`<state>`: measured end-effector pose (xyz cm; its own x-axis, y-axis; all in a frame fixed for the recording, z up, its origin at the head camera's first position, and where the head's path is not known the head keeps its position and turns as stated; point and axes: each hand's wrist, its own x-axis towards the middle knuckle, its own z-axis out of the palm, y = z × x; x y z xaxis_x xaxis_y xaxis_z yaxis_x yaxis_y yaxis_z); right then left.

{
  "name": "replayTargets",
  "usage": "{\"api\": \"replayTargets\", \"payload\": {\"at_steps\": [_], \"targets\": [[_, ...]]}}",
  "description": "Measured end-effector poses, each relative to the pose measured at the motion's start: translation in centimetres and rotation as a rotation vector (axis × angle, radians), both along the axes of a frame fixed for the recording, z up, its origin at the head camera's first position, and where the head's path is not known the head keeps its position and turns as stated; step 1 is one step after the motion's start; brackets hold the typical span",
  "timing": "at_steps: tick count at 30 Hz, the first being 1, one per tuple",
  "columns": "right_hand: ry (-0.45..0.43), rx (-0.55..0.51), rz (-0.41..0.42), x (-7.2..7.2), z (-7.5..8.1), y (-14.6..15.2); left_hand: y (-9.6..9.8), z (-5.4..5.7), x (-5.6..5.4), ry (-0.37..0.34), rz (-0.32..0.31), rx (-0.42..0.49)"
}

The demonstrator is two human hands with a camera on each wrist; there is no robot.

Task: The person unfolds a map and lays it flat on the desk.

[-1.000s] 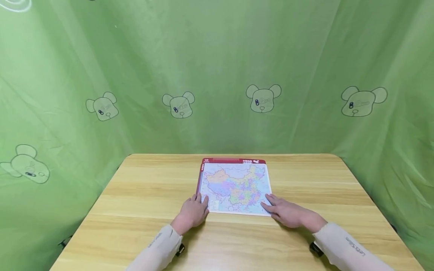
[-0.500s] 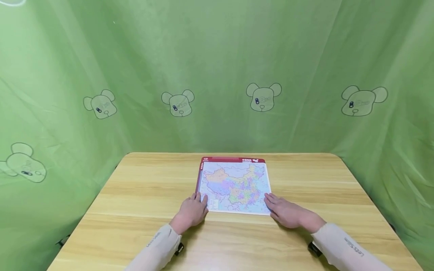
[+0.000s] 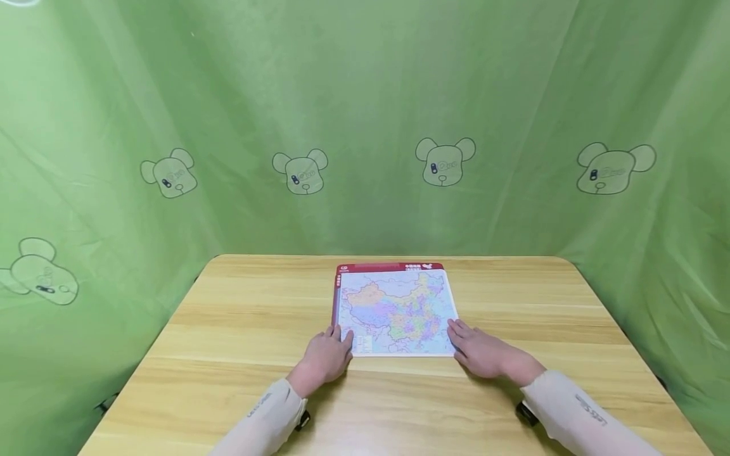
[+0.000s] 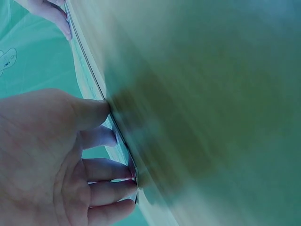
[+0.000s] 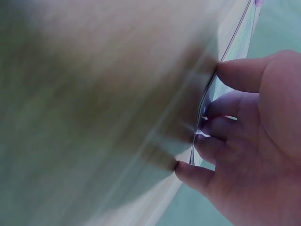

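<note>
A thin, flat map board with a red border along its far and left sides lies on the wooden table, its near edge level across the head view. At its near left corner my left hand rests with fingertips on the left margin. In the left wrist view the thumb meets the near edge and the fingers reach the side edge. My right hand touches the opposite near corner, fingers together at the right margin. From the right wrist, its thumb and little finger show against the board's edge.
The wooden table has rounded far corners and extends on both sides of the board. Behind it hangs a green curtain printed with bear heads. A dark device sits under each pale sleeve.
The board has turned slightly, its near right corner shifting away from me so the near edge is now level. My right fingers have drawn together and back toward the margin. The left hand barely moved.
</note>
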<state>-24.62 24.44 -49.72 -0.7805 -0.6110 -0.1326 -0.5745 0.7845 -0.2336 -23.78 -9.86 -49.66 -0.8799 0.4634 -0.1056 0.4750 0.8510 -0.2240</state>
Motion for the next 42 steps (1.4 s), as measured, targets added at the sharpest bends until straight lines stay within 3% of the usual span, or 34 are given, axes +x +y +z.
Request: {"api": "replayTargets", "payload": {"at_steps": [23,42], "targets": [[-0.047,0.035,-0.1,-1.3,-0.3,-0.2,0.4,0.2,0.8,-0.021,-0.009,-0.007],[-0.066,0.034,-0.106,-1.8,0.0,-0.2,0.8,-0.1,1.4,0.011,-0.036,-0.022]]}}
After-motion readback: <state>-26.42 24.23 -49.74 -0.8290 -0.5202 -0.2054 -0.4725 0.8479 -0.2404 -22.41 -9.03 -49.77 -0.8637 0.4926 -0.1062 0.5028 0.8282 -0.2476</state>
